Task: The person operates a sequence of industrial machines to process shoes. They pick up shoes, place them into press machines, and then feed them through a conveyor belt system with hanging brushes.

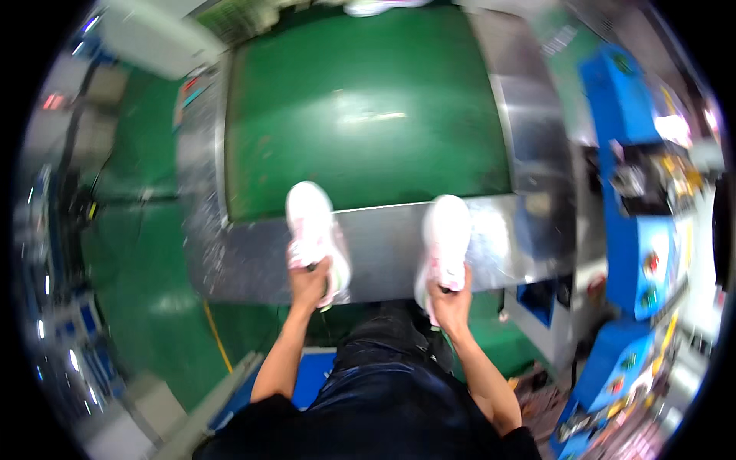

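Observation:
My left hand (309, 284) is closed on the heel end of a white and pink sneaker (310, 218). My right hand (451, 297) grips a second white and pink sneaker (447, 228) the same way, at its heel opening. Both toes point away from me. The two shoes are side by side with a gap between them, over the near metal ledge (379, 249) of a green conveyor belt (364, 130). Whether their soles touch the metal cannot be made out. My fingers inside the shoe openings are partly hidden.
At the belt's far end lies part of another light shoe (376, 8). Blue machine housings (640, 257) with coloured buttons line the right side. A white machine part (157, 38) stands at the far left. Green floor (153, 261) with a yellow line runs along the left.

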`<state>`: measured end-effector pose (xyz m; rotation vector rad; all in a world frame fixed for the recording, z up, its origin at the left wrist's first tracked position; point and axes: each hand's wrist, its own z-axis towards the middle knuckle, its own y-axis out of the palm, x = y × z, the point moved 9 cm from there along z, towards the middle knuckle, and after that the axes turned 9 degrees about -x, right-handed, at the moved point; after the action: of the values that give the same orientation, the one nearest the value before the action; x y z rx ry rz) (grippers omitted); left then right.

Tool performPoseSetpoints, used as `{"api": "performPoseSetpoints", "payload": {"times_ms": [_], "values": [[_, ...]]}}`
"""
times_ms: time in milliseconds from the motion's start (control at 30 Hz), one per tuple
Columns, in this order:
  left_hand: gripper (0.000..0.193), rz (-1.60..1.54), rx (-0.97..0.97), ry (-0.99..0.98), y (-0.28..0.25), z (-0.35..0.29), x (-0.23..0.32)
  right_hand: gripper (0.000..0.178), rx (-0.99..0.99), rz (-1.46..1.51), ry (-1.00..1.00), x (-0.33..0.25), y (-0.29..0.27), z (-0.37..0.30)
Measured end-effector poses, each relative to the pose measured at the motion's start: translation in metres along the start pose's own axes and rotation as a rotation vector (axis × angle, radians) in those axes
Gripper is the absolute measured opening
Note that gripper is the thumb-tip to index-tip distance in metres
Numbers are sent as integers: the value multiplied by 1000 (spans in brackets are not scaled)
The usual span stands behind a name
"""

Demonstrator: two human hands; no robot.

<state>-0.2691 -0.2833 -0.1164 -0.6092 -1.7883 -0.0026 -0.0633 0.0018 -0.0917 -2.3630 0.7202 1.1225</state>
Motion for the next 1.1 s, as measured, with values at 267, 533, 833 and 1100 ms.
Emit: {"api": "performPoseSetpoints", "payload": {"times_ms": [267,533,833,1100], "values": [[59,-254,-484,-257,64,29,100,42,-2,365,-113,-87,-51,-28],[57,249,-1335,170,246,-56,262,60,578,649,-486,-87,-133,-244],[70,464,-2569,-33,224,-375,212,48,1545,929,-67,54,86,-587],[64,1052,-2947,-401,37,-585,132,57,2473,905,1058,110,370,-692]]}}
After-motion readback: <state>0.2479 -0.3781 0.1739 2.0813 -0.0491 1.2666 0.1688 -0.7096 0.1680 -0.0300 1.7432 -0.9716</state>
